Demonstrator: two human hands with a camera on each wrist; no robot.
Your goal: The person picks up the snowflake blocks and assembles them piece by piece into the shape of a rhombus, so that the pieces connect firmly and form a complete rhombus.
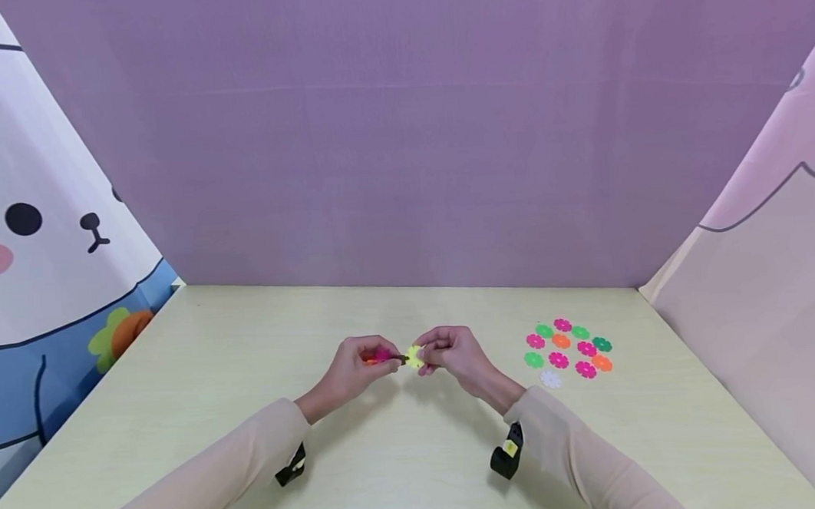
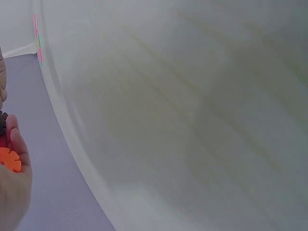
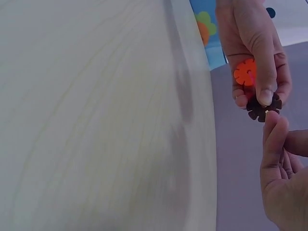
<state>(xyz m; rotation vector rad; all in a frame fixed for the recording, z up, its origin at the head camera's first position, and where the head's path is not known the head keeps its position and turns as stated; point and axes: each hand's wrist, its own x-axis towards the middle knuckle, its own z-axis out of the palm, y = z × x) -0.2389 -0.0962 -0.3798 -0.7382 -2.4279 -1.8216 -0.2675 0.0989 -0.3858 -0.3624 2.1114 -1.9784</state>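
Thumb and fingers of my left hand (image 1: 359,362) grip a small joined group of notched plastic snowflake discs. In it are an orange disc (image 3: 243,73), a pinkish-red disc (image 1: 383,355) and a dark brown disc (image 3: 259,114), which the thumb presses in the right wrist view. My right hand (image 1: 457,357) pinches a yellow disc (image 1: 413,356) at the brown disc's edge. Whether their notches are interlocked, I cannot tell. Only part of the left hand shows at the left wrist view's edge, with the orange disc (image 2: 10,160) in its palm.
Several loose discs lie flat on the pale wooden table (image 1: 391,478) to the right, among them a pink disc (image 1: 586,370), a green disc (image 1: 534,360) and a white disc (image 1: 550,378). A purple panel (image 1: 402,147) stands along the back, with printed cloth at both sides.
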